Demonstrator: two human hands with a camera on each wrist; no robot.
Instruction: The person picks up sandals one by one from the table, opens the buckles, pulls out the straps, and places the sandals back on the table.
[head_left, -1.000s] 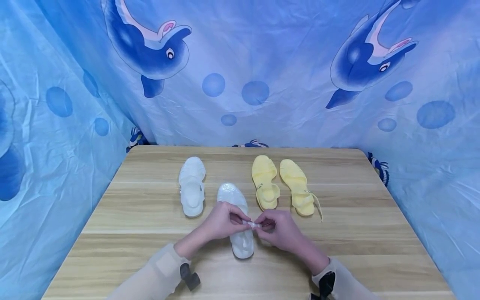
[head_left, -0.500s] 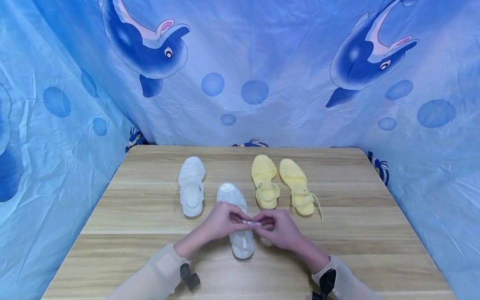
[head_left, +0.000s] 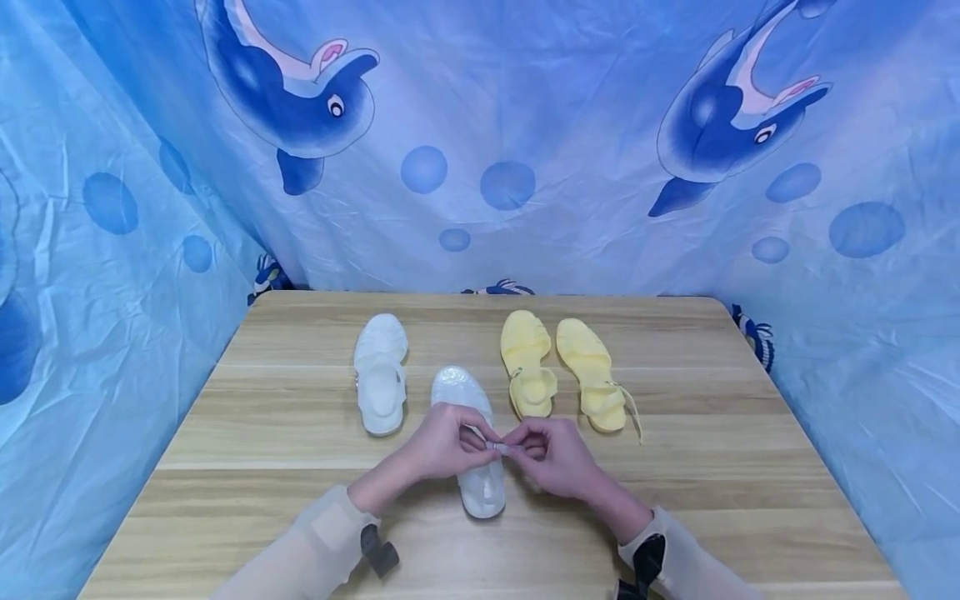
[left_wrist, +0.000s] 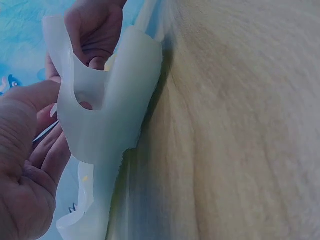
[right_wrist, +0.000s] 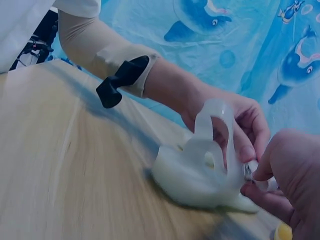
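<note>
A translucent white sandal [head_left: 482,492] lies sole down on the table, toe pointing away. Over its right side my left hand [head_left: 442,442] pinches the ankle strap near a small metal buckle [right_wrist: 247,171]. From the right, my right hand [head_left: 557,457] pinches the strap's other part [head_left: 512,449] between thumb and fingertips, close to the left fingertips. In the left wrist view the sandal's heel part [left_wrist: 120,100] partly hides both hands. Whether the strap end is through the buckle, I cannot tell.
Another white sandal [head_left: 381,375] lies to the left. Two yellow sandals [head_left: 525,342] lie behind my right hand, the right one [head_left: 583,350] with its strap loose. A blue curtain [head_left: 465,100] with dolphins surrounds the wooden table [head_left: 300,483].
My right fingertips have shifted slightly at the strap beside the buckle. My left hand keeps its pinch, and the sandals stay where they were.
</note>
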